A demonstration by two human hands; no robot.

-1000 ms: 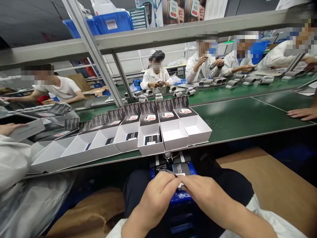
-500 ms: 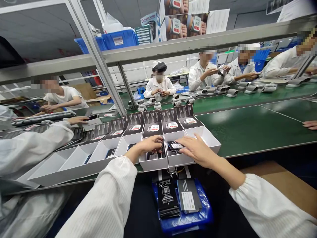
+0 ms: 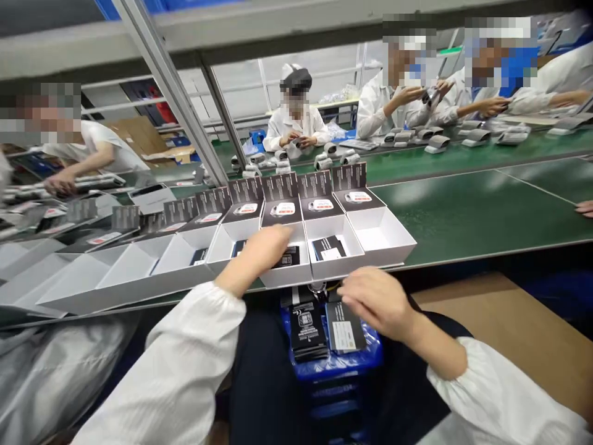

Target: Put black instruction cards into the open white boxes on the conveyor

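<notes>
My left hand reaches over an open white box that holds a black booklet; its fingers are smeared by motion. My right hand hovers low over stacks of black booklets in a blue tray on my lap, fingers loosely apart and holding nothing. The box to the right contains a black booklet with a white label. The last box on the right is empty.
A row of open white boxes with black lids runs left along the green bench. A cardboard carton stands at my right. People in white coats work across the bench; a sleeve is at my left.
My right hand has left a booklet in the box and pulled back down to the tray. My left hand has stayed at the middle box. The camera has tilted down.
</notes>
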